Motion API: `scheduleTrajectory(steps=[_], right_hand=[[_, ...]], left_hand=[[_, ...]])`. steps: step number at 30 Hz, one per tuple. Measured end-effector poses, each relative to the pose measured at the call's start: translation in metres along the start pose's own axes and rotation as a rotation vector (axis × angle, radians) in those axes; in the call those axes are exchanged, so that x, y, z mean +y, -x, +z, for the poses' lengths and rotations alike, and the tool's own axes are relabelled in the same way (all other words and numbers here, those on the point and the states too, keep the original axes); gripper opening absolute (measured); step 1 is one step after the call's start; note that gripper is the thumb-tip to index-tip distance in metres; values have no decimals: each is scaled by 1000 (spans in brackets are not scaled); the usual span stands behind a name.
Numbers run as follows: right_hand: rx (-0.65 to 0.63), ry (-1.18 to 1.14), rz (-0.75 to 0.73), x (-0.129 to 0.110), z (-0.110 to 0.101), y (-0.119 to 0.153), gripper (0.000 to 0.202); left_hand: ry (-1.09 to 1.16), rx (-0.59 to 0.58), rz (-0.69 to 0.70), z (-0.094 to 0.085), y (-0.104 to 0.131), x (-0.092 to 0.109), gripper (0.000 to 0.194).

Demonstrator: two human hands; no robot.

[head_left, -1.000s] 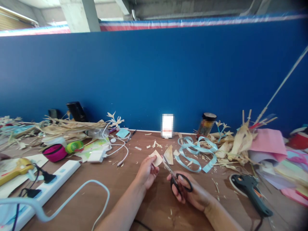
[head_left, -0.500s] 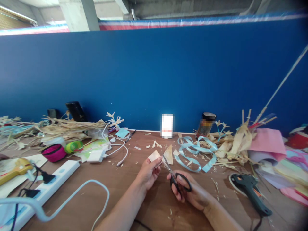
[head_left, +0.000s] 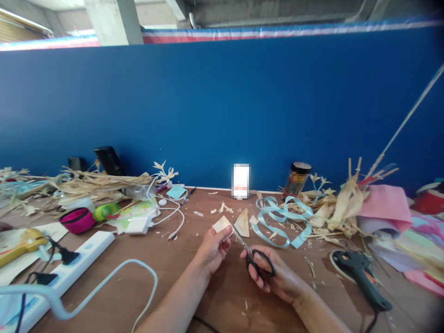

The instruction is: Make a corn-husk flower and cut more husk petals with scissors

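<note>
My left hand pinches a small pale piece of husk between thumb and fingers, its free part pointing up and left. Black-handled scissors are in my right hand, fingers through the loops. Their blades look nearly closed, with the tips beside the right edge of the held piece. Just behind the blades, another pale husk piece lies on the brown table. Small cut scraps are scattered beyond my hands.
Light blue ribbon curls right of centre. A glue gun and husk bundle are at the right. On the left are a power strip, white cables, a pink case and more husks. A blue partition stands behind.
The scissor blades have come closer together, and the handle loops have shifted slightly. The piece in my left hand has moved very slightly to the left.
</note>
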State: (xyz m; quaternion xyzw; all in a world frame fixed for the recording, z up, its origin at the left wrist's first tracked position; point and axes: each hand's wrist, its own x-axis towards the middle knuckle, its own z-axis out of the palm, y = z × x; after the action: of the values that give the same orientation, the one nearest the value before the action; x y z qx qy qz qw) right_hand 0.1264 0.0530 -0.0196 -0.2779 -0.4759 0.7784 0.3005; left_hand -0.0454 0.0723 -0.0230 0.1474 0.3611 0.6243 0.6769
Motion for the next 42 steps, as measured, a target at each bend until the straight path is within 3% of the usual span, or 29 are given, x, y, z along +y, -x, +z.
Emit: scheduleTrajectory(steps=[42], right_hand=[[-15, 33, 7, -4, 3, 2, 44]], left_hand=[[38, -19, 8, 0, 1, 1, 23]])
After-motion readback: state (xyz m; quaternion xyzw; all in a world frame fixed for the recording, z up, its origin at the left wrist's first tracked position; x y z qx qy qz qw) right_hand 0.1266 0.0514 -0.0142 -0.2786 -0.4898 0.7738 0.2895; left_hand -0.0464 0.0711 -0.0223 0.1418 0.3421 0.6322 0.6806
